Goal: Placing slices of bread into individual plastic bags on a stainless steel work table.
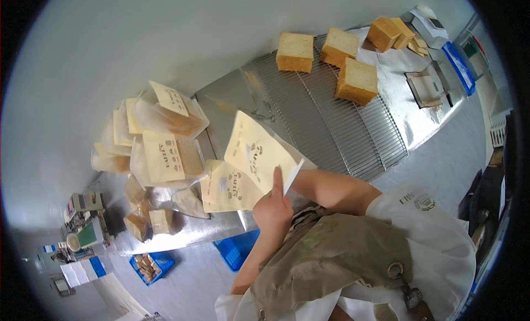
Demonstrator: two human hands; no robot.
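Note:
My left hand (271, 211) grips the near edge of a cream printed paper bag (258, 151), its index finger laid along the paper. The bag is tilted up off the table and has a pale folded strip at that edge. My right forearm (335, 190) reaches behind the bag, and the paper hides my right hand. Under and beside the held bag lie more flat cream paper bags (230, 188). To their left, a filled bag with a clear window (167, 157) shows bread inside; several similar filled bags (169, 109) stand behind it.
Square bread loaves (358, 80) sit on a wire cooling rack (331, 126). More bread (384, 34) and a white device (430, 29) are at the far right. Small wrapped bread pieces (161, 221) lie front left. Blue crates (165, 259) stand below the table edge. A wall runs behind.

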